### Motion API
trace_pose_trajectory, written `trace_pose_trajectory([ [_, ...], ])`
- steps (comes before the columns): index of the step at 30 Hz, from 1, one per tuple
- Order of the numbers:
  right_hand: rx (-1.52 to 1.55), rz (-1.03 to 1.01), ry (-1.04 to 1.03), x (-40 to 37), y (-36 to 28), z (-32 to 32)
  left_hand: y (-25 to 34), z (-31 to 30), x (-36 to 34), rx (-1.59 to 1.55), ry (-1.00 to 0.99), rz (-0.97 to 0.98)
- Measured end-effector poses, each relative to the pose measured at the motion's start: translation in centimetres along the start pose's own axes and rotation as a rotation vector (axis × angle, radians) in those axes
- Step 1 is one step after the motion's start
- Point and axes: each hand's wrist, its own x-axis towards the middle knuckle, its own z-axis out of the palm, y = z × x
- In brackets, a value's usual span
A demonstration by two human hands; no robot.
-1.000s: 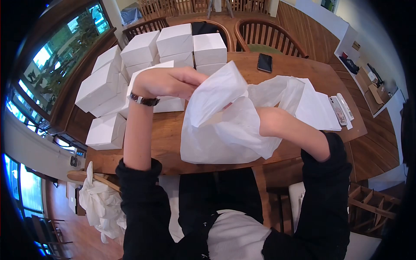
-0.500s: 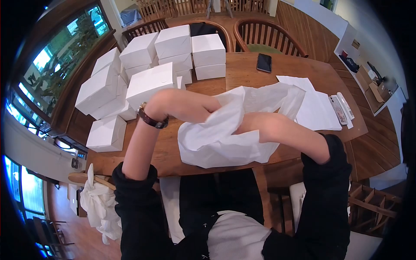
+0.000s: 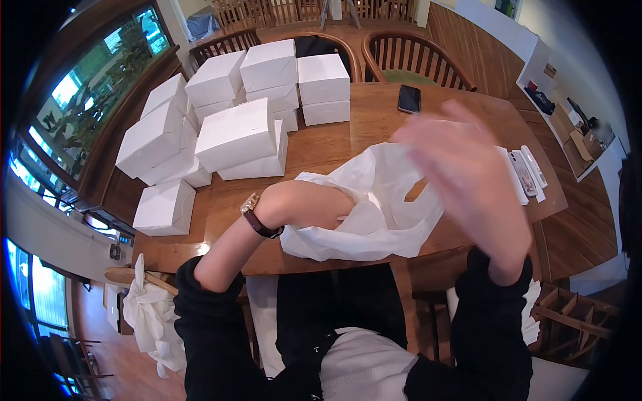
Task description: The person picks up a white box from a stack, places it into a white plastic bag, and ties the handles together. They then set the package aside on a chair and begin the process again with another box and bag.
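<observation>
white paper (image 3: pixel 384 210): crumpled on the table (image 3: pixel 334 144), at its near edge.
left hand (image 3: pixel 304 204): forearm angled in over the table edge, wrist bent, fingers buried in the white paper's folds; whether the grip is clenched, I cannot tell.
right hand (image 3: pixel 461 157): lifted above the table, blurred, fingers seemingly spread, grip released, holding nothing.
white boxes (image 3: pixel 237 134): stacked at the table's far left.

We see a white plastic bag (image 3: pixel 374 214), plain white boxes (image 3: pixel 235 134), a black phone (image 3: pixel 408 98) on our brown wooden table (image 3: pixel 334 144).
</observation>
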Motion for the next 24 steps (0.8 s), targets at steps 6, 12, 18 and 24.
trace_pose_trajectory([
  [6, 0.366, 0.75, 0.17, -5.8, 5.2, 1.2, -1.2, 0.8, 0.6, 0.088, -0.053, 0.067],
  [12, 1.262, 0.615, -0.01, -8.4, 2.8, 6.1, -0.1, 0.4, 0.8, 0.018, -0.103, 0.017],
  [18, 1.607, 0.477, 0.031, -6.3, 2.7, 5.2, -0.3, 1.9, 1.9, 0.211, -0.14, -0.134],
  [24, 1.553, 0.387, 0.31, -3.5, 2.7, 4.0, -2.5, 3.4, 0.7, -0.15, 0.122, -0.028],
])
